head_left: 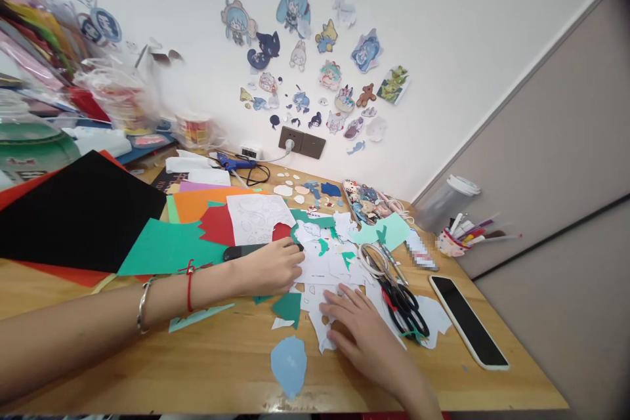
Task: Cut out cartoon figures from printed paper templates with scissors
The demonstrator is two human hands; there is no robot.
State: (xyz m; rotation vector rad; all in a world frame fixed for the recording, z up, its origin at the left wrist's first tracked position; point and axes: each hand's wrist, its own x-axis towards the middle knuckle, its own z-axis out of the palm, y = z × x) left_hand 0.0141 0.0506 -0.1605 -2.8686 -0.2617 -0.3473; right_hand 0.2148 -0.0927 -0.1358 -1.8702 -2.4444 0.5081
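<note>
My left hand lies at the edge of a pile of cut paper, fingers bent and close together. A long black object runs behind it, partly covered by the hand. Whatever is under those fingers is hidden. My right hand is spread, its fingertips on a white paper scrap with small holes cut in it. Between and behind the hands are white printed sheets and green scraps. A light blue paper piece lies near the front edge. Black-handled scissors rest right of my right hand.
Black paper and green paper spread across the left. A phone lies at the right, with a pen cup behind it. A blue glue gun sits near the wall, which bears several paper cutouts and a socket.
</note>
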